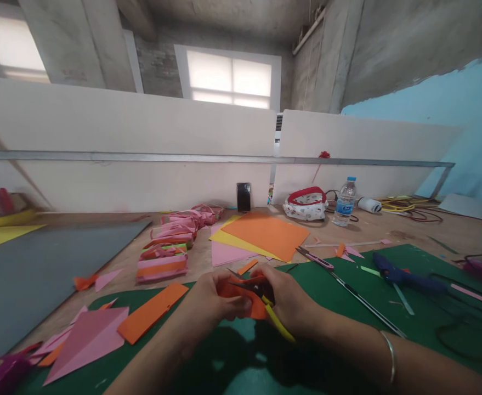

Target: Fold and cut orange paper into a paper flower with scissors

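Between my hands, above the green cutting mat (pixel 241 373), is a piece of orange paper (pixel 258 310). My left hand (pixel 218 296) pinches it from the left. My right hand (pixel 285 296) grips scissors (pixel 279 322) with yellow and black handles, their blades pointing left and parted at the paper. Whether the blades are cutting into it I cannot tell. To the left of my left hand lie a folded orange paper strip (pixel 154 312) and a creased pink paper piece (pixel 90 337).
Orange sheets (pixel 265 233) lie over yellow and pink ones ahead. Rows of pink-and-orange paper pieces (pixel 162 263) sit to their left. On the right are pink-handled snips (pixel 317 259), a metal rod (pixel 368 304), a blue glue gun (pixel 405 277) and a water bottle (pixel 345 203). A phone (pixel 243 196) leans on the partition.
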A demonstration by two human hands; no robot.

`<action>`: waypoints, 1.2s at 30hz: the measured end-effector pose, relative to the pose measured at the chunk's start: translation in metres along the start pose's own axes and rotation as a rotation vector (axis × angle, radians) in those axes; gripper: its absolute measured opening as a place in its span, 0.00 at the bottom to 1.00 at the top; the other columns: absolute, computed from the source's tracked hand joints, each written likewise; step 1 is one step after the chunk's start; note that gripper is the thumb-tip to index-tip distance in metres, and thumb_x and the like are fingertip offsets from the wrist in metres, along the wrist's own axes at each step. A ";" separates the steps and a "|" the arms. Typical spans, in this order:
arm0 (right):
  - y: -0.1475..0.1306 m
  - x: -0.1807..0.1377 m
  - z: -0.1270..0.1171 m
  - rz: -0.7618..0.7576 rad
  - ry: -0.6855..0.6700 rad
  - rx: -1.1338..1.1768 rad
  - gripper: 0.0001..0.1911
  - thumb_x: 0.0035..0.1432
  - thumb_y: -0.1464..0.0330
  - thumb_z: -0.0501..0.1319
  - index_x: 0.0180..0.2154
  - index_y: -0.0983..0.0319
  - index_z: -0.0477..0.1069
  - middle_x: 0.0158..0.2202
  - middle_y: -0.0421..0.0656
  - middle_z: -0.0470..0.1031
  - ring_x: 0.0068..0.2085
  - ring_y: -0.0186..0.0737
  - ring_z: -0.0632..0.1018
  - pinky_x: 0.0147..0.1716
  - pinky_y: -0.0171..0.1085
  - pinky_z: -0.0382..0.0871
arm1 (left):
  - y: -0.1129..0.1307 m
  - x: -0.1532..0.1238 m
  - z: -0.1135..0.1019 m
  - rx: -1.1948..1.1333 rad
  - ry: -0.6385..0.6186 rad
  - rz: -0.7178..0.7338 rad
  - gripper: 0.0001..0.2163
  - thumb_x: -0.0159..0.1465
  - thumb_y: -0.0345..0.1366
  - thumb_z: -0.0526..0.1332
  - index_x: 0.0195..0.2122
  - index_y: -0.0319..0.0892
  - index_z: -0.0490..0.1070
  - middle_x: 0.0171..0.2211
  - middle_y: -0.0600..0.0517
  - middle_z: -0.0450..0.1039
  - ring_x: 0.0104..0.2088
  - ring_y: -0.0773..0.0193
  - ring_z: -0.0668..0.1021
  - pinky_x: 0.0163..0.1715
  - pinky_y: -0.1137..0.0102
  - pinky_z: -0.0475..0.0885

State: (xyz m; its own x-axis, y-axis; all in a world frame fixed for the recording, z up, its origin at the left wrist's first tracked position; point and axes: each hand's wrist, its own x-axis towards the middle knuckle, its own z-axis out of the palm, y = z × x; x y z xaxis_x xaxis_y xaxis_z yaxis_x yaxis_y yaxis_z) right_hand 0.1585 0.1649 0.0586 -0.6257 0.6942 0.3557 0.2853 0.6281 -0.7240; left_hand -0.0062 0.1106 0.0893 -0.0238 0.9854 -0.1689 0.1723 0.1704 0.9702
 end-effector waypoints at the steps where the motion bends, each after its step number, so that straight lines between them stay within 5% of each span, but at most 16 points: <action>1: 0.000 0.000 0.000 0.007 -0.009 -0.008 0.14 0.47 0.69 0.65 0.38 0.61 0.67 0.32 0.42 0.73 0.30 0.36 0.71 0.28 0.32 0.63 | 0.000 0.000 0.000 0.002 0.005 -0.004 0.13 0.44 0.36 0.69 0.30 0.37 0.71 0.21 0.55 0.73 0.23 0.69 0.72 0.24 0.74 0.63; 18: -0.002 0.003 -0.002 0.063 -0.027 -0.099 0.11 0.47 0.68 0.64 0.34 0.63 0.66 0.27 0.40 0.70 0.26 0.33 0.65 0.24 0.31 0.58 | 0.004 -0.001 0.000 -0.087 -0.035 0.018 0.12 0.42 0.33 0.69 0.28 0.38 0.73 0.19 0.55 0.73 0.21 0.69 0.71 0.22 0.74 0.61; 24: 0.000 0.007 -0.007 0.043 -0.103 0.053 0.34 0.47 0.77 0.60 0.56 0.65 0.53 0.43 0.48 0.72 0.38 0.38 0.72 0.37 0.35 0.66 | 0.004 -0.002 -0.003 -0.081 0.024 0.009 0.15 0.42 0.38 0.70 0.31 0.39 0.75 0.19 0.56 0.72 0.22 0.70 0.70 0.23 0.75 0.62; 28: -0.001 0.011 -0.036 0.082 -0.295 -0.074 0.41 0.47 0.77 0.59 0.62 0.66 0.45 0.37 0.46 0.71 0.34 0.37 0.71 0.33 0.34 0.65 | 0.003 0.003 -0.013 -0.137 0.107 0.015 0.19 0.41 0.41 0.71 0.34 0.39 0.76 0.23 0.51 0.76 0.23 0.65 0.74 0.24 0.71 0.66; 33: 0.001 0.016 -0.084 0.050 -0.526 -0.122 0.29 0.46 0.76 0.60 0.53 0.61 0.64 0.33 0.40 0.71 0.31 0.34 0.70 0.31 0.31 0.64 | 0.004 0.004 -0.017 -0.167 0.186 -0.020 0.22 0.39 0.40 0.71 0.37 0.38 0.75 0.26 0.49 0.78 0.25 0.60 0.77 0.25 0.68 0.70; 36: -0.003 0.017 -0.088 0.137 -0.375 0.037 0.21 0.47 0.74 0.61 0.46 0.63 0.70 0.29 0.39 0.70 0.30 0.33 0.72 0.30 0.32 0.65 | 0.006 -0.001 -0.009 -0.110 0.122 -0.039 0.26 0.41 0.35 0.71 0.43 0.39 0.71 0.22 0.53 0.76 0.23 0.64 0.76 0.24 0.72 0.70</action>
State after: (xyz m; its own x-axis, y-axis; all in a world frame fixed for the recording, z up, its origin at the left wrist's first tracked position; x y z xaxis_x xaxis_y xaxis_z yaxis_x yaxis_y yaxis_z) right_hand 0.2111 0.2061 0.1192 -0.8072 0.5900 0.0185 0.3629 0.5207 -0.7728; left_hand -0.0138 0.1106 0.0970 -0.1492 0.9703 -0.1904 0.0599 0.2011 0.9777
